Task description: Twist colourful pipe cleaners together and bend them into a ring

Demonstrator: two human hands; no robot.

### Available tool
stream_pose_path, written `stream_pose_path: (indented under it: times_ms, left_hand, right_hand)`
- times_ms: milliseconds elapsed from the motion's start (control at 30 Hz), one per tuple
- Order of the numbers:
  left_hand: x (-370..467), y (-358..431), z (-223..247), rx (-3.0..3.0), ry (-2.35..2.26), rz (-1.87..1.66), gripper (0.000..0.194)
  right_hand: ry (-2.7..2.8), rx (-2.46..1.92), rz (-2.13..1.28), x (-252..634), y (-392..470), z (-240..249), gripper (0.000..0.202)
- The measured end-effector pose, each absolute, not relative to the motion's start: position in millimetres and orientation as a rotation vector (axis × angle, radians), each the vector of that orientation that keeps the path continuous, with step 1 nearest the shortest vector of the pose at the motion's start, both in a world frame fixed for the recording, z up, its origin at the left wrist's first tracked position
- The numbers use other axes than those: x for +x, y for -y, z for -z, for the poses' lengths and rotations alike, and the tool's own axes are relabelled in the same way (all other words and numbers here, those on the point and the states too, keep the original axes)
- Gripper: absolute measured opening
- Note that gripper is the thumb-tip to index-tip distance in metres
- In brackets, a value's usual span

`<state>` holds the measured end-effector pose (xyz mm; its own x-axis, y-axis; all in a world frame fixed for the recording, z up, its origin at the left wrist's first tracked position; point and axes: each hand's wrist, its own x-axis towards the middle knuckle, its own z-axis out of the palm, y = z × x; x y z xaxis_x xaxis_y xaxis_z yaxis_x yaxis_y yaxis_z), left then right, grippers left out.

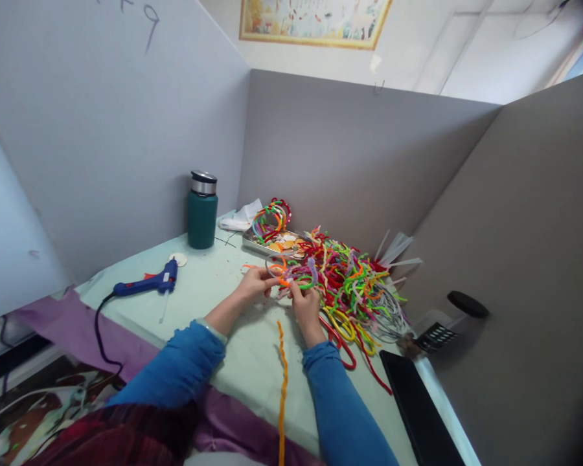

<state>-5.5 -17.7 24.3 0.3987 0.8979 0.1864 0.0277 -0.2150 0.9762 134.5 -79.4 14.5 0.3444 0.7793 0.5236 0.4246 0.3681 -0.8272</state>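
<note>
Near the middle of the table, my left hand (258, 283) pinches an orange pipe cleaner. Close to its right, my right hand (305, 301) has its fingers closed on the same small bundle of orange, green and purple pipe cleaners (312, 272). The fingertips of both hands nearly meet at the orange part. Below and between my forearms, a twisted orange-yellow strand (284, 382) lies lengthwise toward the table's front edge. A big tangled pile of colourful pipe cleaners (354, 278) is just right of and behind my right hand.
A metal tray (260, 246) holds small pieces and pipe-cleaner rings (272, 220). A green bottle (202, 217) and blue glue gun (148, 283) with its cord stand left. A black flat object (418, 408) and a clear container with black lid (468, 304) are right. Grey partitions surround the table.
</note>
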Motion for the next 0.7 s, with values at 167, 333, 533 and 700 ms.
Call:
stream_pose_path:
  times_ms: [167, 333, 533, 700]
  left_hand:
    - [-4, 16, -19, 1.675, -0.99, -1.004, 0.026]
    - [-13, 23, -28, 1.563, -0.922, -1.113, 0.044]
    - [-30, 86, -48, 1.71, -0.602, -0.4, 0.039]
    - [-24, 117, -44, 1.494, -0.382, 0.013, 0.033]
  right_hand:
    - [1.281, -1.262, -0.29, 134, 82, -18, 0.035]
    - [1.26, -1.291, -0.266, 142, 78, -14, 0.035]
    - [1.173, -1.392, -0.185, 151, 71, -6, 0.036]
    - [1.102, -1.386, -0.21, 153, 71, -9, 0.035]
